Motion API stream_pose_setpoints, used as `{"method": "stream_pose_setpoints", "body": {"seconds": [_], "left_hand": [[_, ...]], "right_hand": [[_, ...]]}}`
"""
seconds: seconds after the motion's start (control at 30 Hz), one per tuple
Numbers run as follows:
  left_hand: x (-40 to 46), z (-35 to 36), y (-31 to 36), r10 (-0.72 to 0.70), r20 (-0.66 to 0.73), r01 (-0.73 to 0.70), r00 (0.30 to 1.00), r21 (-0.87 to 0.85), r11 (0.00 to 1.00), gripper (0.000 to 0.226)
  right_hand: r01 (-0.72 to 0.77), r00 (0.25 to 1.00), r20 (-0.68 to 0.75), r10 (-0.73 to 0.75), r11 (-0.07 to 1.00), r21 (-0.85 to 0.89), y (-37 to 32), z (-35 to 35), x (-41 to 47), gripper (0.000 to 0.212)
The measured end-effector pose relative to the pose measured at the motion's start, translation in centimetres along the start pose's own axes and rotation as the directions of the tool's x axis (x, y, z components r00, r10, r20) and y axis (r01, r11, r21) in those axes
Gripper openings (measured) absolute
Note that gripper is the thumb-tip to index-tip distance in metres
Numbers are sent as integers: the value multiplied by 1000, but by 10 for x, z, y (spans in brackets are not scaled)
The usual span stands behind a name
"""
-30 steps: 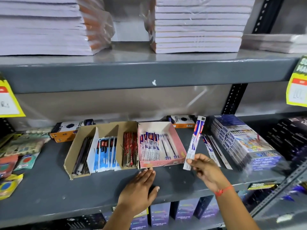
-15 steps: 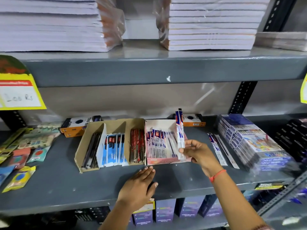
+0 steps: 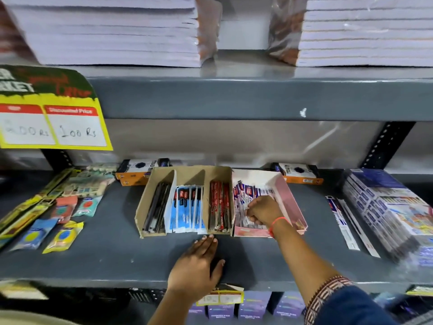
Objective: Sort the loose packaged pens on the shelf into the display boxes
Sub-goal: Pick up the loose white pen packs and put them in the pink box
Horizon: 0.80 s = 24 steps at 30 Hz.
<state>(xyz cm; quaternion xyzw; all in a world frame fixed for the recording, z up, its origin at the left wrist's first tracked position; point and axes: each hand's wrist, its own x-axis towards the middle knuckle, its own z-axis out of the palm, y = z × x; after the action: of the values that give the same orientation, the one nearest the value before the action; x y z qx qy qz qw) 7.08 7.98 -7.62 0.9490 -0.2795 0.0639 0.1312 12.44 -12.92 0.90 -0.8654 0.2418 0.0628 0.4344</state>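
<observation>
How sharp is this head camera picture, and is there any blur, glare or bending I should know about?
Head view: the centre is fairly crisp, with the pink box and right hand readable. The paper stacks at the top left smear with motion blur. The wide lens bows the upper shelf edge. Soft glare streaks the clear sheet behind, and the left hand casts a faint shadow.

My right hand (image 3: 262, 211) is down in the pink display box (image 3: 294, 205) on the pens (image 3: 243, 194), left hand (image 3: 196, 266) flat on the shelf (image 3: 105, 254).
</observation>
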Motion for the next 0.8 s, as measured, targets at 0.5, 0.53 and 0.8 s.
{"method": "stream_pose_setpoints", "body": {"seconds": [0.5,0.53,0.8], "left_hand": [[2,2,1,-20,60,23,998,-35,999,60],[2,2,1,-26,64,28,998,-38,999,60],[3,4,0,-28,62,28,998,-9,1000,60]], "right_hand": [[-140,851,-522,51,981,-133,63,-79,-16,32],[-205,837,-539,96,968,-146,77,-87,-18,34],[-254,908,-405,104,907,-336,119,-93,-30,32]]}}
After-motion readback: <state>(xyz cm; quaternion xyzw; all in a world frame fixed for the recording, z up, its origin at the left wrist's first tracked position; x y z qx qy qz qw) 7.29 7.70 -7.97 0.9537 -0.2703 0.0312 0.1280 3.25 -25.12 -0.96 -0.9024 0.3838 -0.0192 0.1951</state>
